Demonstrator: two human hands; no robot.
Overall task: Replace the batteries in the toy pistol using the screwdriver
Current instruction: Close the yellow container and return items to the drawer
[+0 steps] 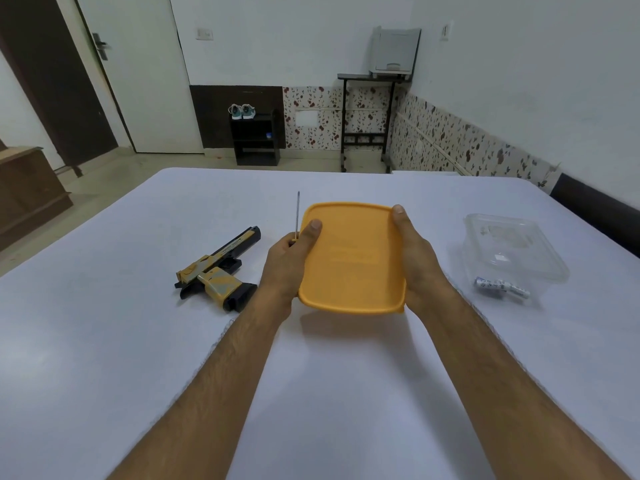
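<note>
A yellow and black toy pistol [217, 268] lies on its side on the white table [138, 341], left of centre. My left hand [289, 261] and my right hand [417, 261] hold an orange box lid [351, 258] by its two sides, a little above the table. A thin screwdriver [297, 213] lies just beyond my left hand, its shaft pointing away from me; its handle is hidden by my fingers. A wrapped pack of batteries [502, 287] rests at the right, against a clear plastic box [512, 247].
The table's far edge runs across the middle of the view. Beyond it are a door, a low black shelf with shoes [255, 136], and a black stand carrying a printer [394, 51]. A dark seat back [602, 213] stands at the table's right side.
</note>
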